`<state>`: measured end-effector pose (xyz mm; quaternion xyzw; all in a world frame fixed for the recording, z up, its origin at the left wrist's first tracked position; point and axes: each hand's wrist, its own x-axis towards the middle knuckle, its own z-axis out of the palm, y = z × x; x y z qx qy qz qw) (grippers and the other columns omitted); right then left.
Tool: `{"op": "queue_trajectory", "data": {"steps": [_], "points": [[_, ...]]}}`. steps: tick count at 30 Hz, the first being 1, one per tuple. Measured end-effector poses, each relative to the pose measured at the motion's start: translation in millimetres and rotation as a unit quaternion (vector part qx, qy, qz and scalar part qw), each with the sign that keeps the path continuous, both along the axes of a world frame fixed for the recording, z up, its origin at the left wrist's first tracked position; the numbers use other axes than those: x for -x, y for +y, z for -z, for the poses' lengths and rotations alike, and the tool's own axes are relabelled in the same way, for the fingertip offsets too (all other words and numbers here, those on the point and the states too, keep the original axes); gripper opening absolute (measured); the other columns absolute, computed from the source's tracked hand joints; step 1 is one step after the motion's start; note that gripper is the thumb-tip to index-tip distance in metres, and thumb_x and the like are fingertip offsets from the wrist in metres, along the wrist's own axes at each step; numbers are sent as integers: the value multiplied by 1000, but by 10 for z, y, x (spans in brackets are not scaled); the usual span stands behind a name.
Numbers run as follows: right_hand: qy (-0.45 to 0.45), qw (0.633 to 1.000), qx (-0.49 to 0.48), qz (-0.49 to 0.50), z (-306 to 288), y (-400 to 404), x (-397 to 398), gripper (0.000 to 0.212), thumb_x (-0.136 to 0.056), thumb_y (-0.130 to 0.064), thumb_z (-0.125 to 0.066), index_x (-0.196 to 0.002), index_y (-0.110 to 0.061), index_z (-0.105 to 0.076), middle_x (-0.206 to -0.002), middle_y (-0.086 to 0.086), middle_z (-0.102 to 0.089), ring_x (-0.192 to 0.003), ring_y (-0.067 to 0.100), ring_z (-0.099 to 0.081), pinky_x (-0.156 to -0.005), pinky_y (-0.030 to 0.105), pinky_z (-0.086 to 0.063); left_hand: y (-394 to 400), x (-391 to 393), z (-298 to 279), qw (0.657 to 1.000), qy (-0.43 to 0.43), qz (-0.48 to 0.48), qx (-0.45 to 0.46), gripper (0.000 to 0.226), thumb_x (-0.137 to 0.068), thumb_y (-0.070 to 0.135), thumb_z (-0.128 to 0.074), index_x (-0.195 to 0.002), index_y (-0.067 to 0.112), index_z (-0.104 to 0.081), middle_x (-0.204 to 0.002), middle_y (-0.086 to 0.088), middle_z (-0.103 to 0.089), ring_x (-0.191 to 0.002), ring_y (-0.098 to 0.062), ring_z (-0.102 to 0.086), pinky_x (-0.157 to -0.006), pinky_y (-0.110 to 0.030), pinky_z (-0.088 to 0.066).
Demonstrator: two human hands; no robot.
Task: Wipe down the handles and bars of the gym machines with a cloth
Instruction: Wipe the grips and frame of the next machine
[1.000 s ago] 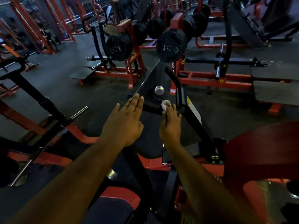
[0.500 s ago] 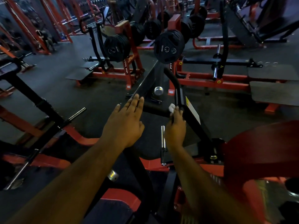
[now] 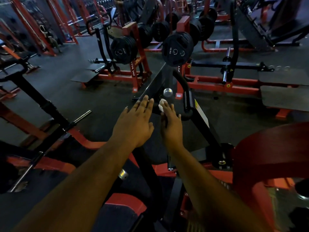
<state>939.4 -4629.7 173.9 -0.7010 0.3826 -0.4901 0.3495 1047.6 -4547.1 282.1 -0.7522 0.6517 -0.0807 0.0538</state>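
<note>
Views: one only, so you have no second view to share ground with. Head camera, wide-angle, worn on your head; it faces forward and steeply down along both your forearms. Near field: your left hand [image 3: 133, 124] and right hand [image 3: 172, 126], close beneath the lens. Far field: weight plates [image 3: 177, 49] and red frames across the gym floor [image 3: 66, 94], edges bowed.

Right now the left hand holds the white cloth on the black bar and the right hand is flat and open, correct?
Not quite: the hands are swapped. In the head view the right hand holds the white cloth on the black bar, and the left hand is flat and open.
</note>
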Motion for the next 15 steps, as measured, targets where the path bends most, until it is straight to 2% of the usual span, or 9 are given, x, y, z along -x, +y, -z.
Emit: {"op": "queue_trajectory", "data": {"steps": [2, 4, 5, 7, 9, 10, 11, 13, 15], "points": [[-78, 997, 9, -14, -19, 105, 108, 39, -110, -23, -47, -142, -43, -52, -152, -24, -48, -151, 8, -32, -125, 37, -22, -9, 1, 0, 1000, 0, 0, 4, 80, -105, 47, -37, -163, 23, 12, -172, 0, 14, -159, -21, -5, -126, -49, -18], [-247, 960, -110, 73, 110, 190, 250, 32, -108, -20, -52, -121, -46, -65, -128, -21, -68, -130, 15, -59, -109, 33, -48, -17, -8, 15, 1000, -5, -2, 6, 79, -105, 47, -36, -163, 22, 11, -172, -1, 14, -159, -22, -5, -126, -50, -18], [-323, 912, -210, 138, 199, 160, 318, 26, -108, -21, -53, -113, -41, -68, -118, -14, -72, -120, 17, -65, -102, 34, -53, -18, -13, 23, 1000, -10, -1, 6, 78, -105, 47, -35, -163, 22, 11, -172, -1, 14, -159, -22, -4, -126, -50, -18], [-408, 795, -395, 213, 301, -63, 407, 17, -106, -21, -54, -106, -27, -70, -115, -2, -73, -116, 22, -68, -102, 38, -54, -9, -15, 29, 1000, -18, 3, 6, 77, -105, 47, -33, -163, 22, 11, -172, -2, 15, -159, -21, -2, -127, -50, -16], [-453, 696, -522, 196, 332, -355, 406, 15, -104, -19, -55, -98, -16, -68, -112, 7, -72, -105, 24, -71, -100, 41, -56, -3, -12, 17, 1000, -24, 9, 0, 74, -106, 47, -31, -163, 23, 10, -172, -2, 15, -159, -21, 0, -127, -51, -14], [-475, 668, -545, 177, 271, -436, 376, 16, -105, -19, -55, -96, -14, -67, -105, 9, -71, -93, 21, -71, -96, 40, -57, 3, -11, 7, 1000, -25, 10, -1, 74, -106, 46, -31, -163, 24, 9, -172, -2, 15, -159, -21, 0, -127, -51, -14], [-483, 666, -544, 164, 190, -492, 333, 15, -107, -19, -54, -98, -12, -64, -102, 10, -69, -87, 20, -69, -93, 40, -58, 6, -6, 3, 1000, -22, 9, 1, 73, -106, 47, -32, -163, 24, 8, -172, -2, 14, -159, -21, 0, -127, -51, -14], [-496, 670, -535, 138, -22, -479, 247, 17, -108, -20, -52, -110, -7, -63, -115, 15, -68, -104, 27, -69, -99, 43, -56, 12, -1, -8, 1000, -17, 6, 17, 72, -105, 46, -34, -164, 25, -1, -173, -2, 8, -159, -21, -4, -127, -51, -18], [-528, 630, -551, 145, -132, -383, 162, 22, -109, -21, -46, -107, -5, -60, -121, 18, -64, -111, 31, -65, -107, 43, -50, 67, 11, -24, 997, -16, 36, 65, 64, -102, 44, -39, -161, 22, -26, -171, -6, -17, -156, -23, -21, -123, -52, -26]]}}
